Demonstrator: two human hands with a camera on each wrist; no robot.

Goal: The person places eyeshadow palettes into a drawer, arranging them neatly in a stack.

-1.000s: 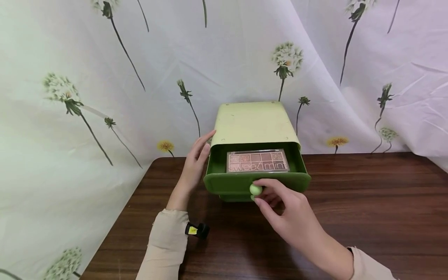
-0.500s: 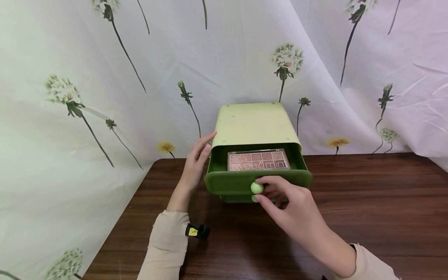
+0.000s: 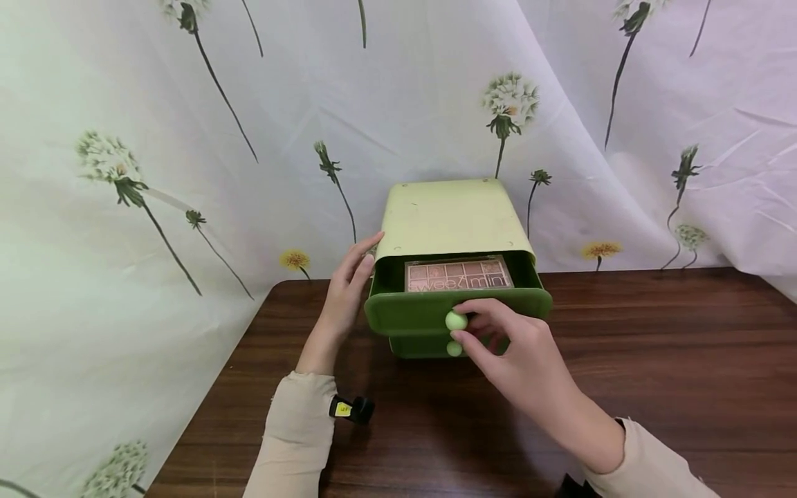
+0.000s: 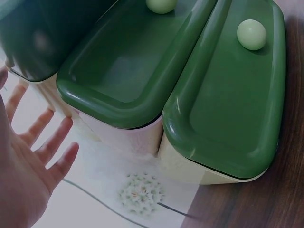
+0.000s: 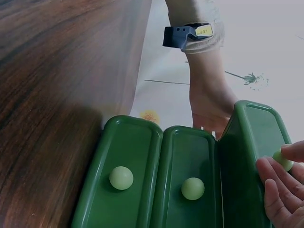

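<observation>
A small drawer cabinet (image 3: 454, 214) with a pale yellow-green shell stands near the back of the table. Its dark green top drawer (image 3: 405, 315) is partly pulled out and holds an eyeshadow palette (image 3: 459, 273) with lettering on its clear lid. My right hand (image 3: 523, 356) pinches that drawer's round light green knob (image 3: 456, 320) between thumb and fingers. On the cabinet's left side rests my left hand (image 3: 344, 290), its fingers extended and spread in the left wrist view. Two lower drawers, the middle one (image 5: 187, 156) and the bottom one (image 5: 130, 147), are closed, each with a round knob.
The cabinet stands on a dark brown wooden table (image 3: 654, 360). Close behind it hangs a white cloth (image 3: 423, 104) printed with dandelions. A black strap with a yellow label (image 3: 344, 409) is on the left sleeve.
The right hand has pushed the top drawer partway inward, so less of the palette shows and a lower knob appears beneath. The left hand has stayed at the cabinet's side.
</observation>
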